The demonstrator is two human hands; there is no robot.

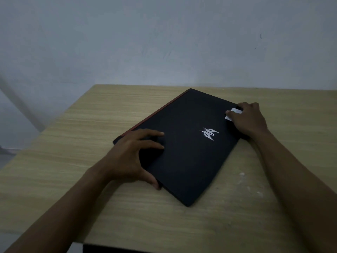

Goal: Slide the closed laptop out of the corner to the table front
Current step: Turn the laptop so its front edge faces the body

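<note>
At the far left we see a grey wall (127,42) behind a pale wood-grain table (73,125), whose left edge runs diagonally toward us. Our left hand (131,157) lies on the near-left part of the closed black laptop (186,161): the fingers (155,134) spread flat across the lid while the thumb hooks over the near-left edge, so the hand clasps that side rather than closing into a fist. The laptop sits turned at an angle on the middle of the table, one corner pointing at us, another pointing at the wall; it stops short of the table's far edge. A thin red strip (155,114) runs along its far-left edge. Right of centre on the lid we see a silver logo (209,133). Further right, a small white sticker (232,114) sits at the lid's right corner, partly under our right hand (248,119). That hand curls over the right corner, fingers bent down onto the lid and edge, gripping it. Right of the laptop, pale scuff marks (242,175) dot the tabletop.
</note>
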